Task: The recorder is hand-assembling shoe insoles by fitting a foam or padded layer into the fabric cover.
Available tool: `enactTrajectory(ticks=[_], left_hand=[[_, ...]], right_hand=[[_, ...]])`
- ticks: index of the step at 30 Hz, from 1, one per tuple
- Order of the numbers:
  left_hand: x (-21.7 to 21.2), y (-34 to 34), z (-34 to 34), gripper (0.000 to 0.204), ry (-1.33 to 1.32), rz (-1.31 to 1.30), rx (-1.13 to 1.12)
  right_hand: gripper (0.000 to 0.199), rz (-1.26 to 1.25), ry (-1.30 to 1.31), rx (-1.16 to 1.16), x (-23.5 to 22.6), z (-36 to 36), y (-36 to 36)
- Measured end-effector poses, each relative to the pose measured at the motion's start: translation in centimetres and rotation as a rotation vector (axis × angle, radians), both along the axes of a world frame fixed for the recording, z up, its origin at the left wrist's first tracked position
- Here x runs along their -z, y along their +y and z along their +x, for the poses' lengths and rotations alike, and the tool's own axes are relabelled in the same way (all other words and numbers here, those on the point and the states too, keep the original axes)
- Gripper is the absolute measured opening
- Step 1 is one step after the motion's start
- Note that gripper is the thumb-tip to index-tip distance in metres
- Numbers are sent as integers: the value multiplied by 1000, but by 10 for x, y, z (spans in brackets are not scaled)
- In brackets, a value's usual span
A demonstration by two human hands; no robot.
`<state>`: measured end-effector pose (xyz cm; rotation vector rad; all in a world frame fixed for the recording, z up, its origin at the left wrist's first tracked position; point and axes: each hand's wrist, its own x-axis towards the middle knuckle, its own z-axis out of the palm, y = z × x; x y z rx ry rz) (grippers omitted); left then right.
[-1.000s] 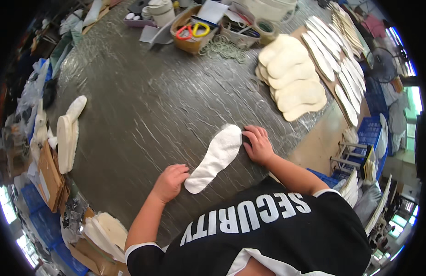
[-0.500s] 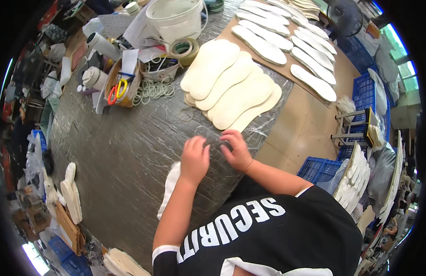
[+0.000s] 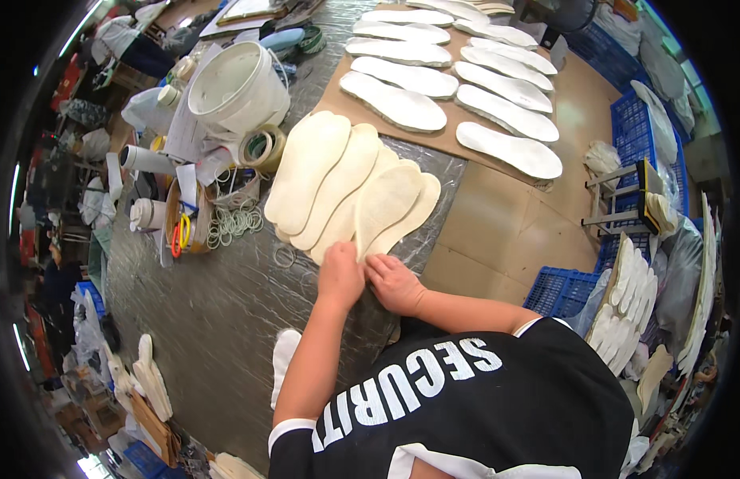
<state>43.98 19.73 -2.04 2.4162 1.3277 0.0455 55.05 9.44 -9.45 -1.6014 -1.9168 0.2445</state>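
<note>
A fanned pile of cream insoles (image 3: 310,172) lies on the dark tabletop in front of me. The near end of one cream insole (image 3: 390,195) is pinched between my left hand (image 3: 340,274) and my right hand (image 3: 394,285). Its wide end points away over the other insoles. Both hands are closed with their fingertips close together; my fingers partly cover the insole's narrow end. Beside my left forearm, partly hidden by it, lies a white insole (image 3: 285,359).
White insoles (image 3: 510,150) rest in rows on a brown board (image 3: 434,140) at the far right. To the left stand a white bucket (image 3: 238,92), tape rolls (image 3: 262,148), rubber bands (image 3: 233,226) and scissors (image 3: 181,233). Blue crates (image 3: 557,289) sit right of the table.
My hands, empty and apart before, have closed on the near end of a cream insole, which now lies at a different angle on the pile. The view has shifted.
</note>
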Motion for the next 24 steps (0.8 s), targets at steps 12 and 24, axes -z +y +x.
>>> enactTrajectory(ticks=[12,24], left_hand=[[-104,-33,-50,50,-658,-645,22],[-76,-138,-161,94,-263,-150,-323]], right_hand=[[63,-328,1442,71,-3,23,-4],[38,-1010,2315,240,-96,-107,8]])
